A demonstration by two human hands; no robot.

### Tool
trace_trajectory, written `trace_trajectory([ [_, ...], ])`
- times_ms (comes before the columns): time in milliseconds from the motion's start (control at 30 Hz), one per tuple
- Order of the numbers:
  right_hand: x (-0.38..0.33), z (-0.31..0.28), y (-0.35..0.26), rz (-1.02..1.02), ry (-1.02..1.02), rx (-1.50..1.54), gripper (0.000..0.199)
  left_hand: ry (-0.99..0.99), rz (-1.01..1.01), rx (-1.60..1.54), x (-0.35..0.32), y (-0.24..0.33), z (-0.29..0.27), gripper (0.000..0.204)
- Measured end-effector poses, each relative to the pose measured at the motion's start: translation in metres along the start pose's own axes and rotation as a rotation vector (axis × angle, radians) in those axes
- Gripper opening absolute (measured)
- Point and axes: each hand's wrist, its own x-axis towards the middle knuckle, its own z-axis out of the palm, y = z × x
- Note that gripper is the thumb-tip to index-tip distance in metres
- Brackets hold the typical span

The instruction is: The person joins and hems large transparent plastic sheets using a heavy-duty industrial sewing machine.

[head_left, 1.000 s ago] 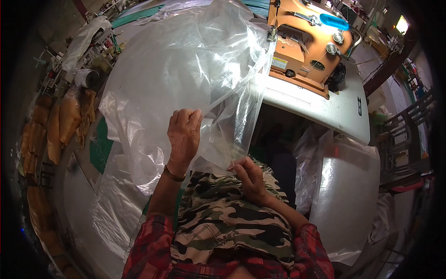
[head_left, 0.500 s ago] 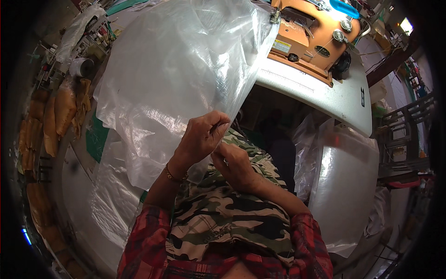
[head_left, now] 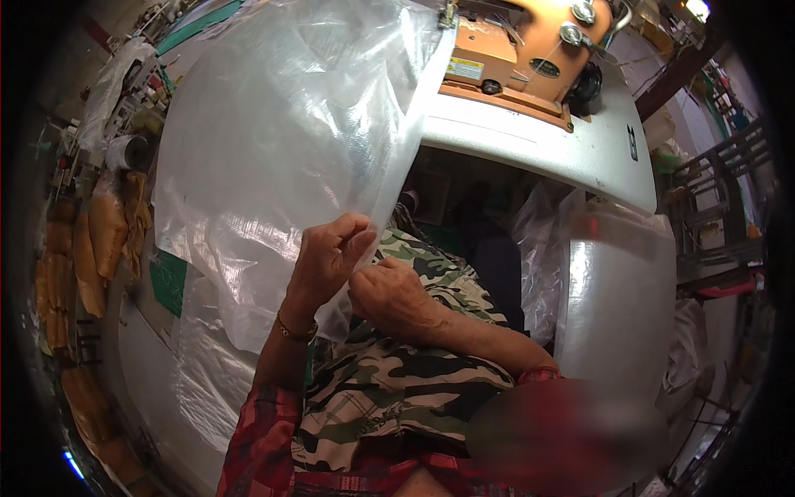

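A large sheet of translucent woven plastic (head_left: 248, 157) spreads from the sewing machine down to my lap, its folded edge pulled into a straight line. The orange sewing machine (head_left: 538, 62) has the far end of that edge at its needle area. My left hand (head_left: 330, 257) is closed in a pinch on the near part of the edge. Just right of it and slightly nearer to me, my right hand (head_left: 396, 300) is curled closed at the same edge, knuckles up; its fingertips are hidden behind the hand.
The pale machine table (head_left: 563, 153) reaches out to the right. Below it a stack of clear plastic sheeting (head_left: 617, 298) hangs down. Brown wrapped bundles (head_left: 103, 236) lie at the far left, with a white roll (head_left: 127, 152) near them. A dark metal rack (head_left: 716, 199) stands at right.
The whole view has shifted, carrying machine and table leftward in the picture. My right hand has turned knuckles up and closed more tightly beside the left, which keeps its pinch on the sheet.
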Motion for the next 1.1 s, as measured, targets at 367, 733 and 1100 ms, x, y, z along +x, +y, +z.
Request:
trace_trajectory([
  [367,0.035,0.015,0.096,0.362,0.649,0.487,0.02,0.22,0.09,0.449,0.002,0.014,-0.04,0.008],
  [733,0.267,0.061,-0.002,-0.012,-0.168,0.204,0.021,-0.292,0.583,0.736,0.032,0.096,-0.066,0.015],
  [1100,0.091,-0.048,0.139,0.27,-0.83,-0.283,0.019,0.039,0.423,0.742,0.005,-0.039,0.021,0.021],
])
